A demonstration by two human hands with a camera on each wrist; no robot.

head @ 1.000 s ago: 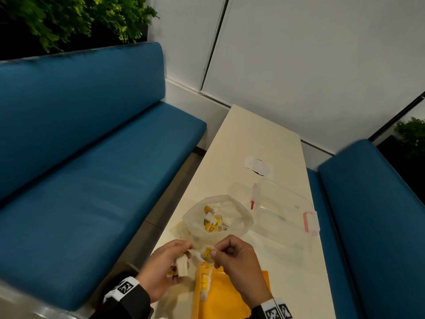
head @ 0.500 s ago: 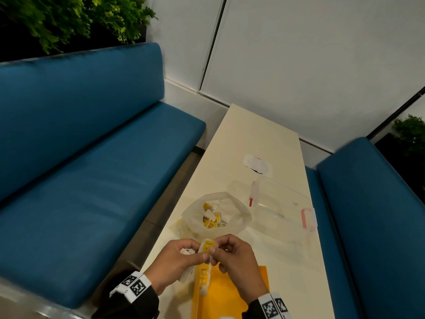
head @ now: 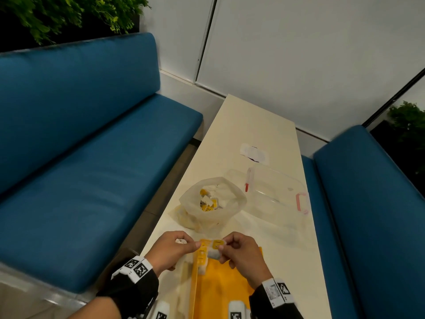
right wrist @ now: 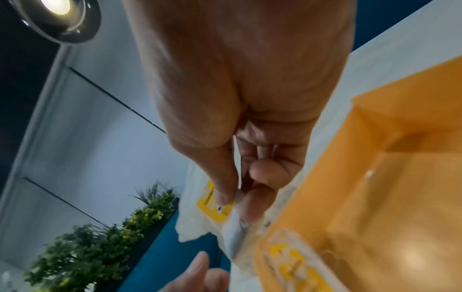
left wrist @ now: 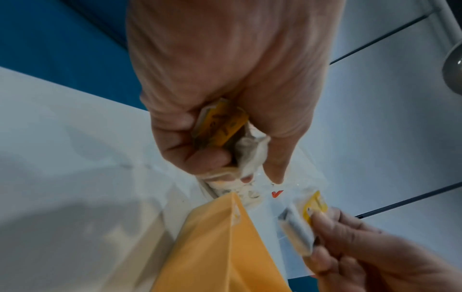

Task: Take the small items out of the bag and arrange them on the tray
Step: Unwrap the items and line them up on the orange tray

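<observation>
A translucent plastic bag (head: 212, 201) stands open on the table with several yellow-and-white sachets inside. Nearer me lies the orange tray (head: 225, 286), with a few sachets (head: 202, 255) lined along its far left edge. Over that corner my right hand (head: 222, 246) pinches one sachet (head: 216, 247) between thumb and fingertips (right wrist: 225, 195). To its left, my left hand (head: 190, 245) curls round a small bundle of sachets (left wrist: 220, 126) in its palm, thumb and forefinger stretched toward the pinched sachet (left wrist: 307, 217).
A clear plastic box (head: 276, 192) with a pink latch sits right of the bag, with a red-tipped tube (head: 248, 179) at its left rim. Farther back on the narrow cream table (head: 248, 125) lies a white paper (head: 253, 153). Blue benches flank both sides.
The hands, joined on one sachet a moment ago, have drawn apart. The right hand now holds it alone above the tray's far corner.
</observation>
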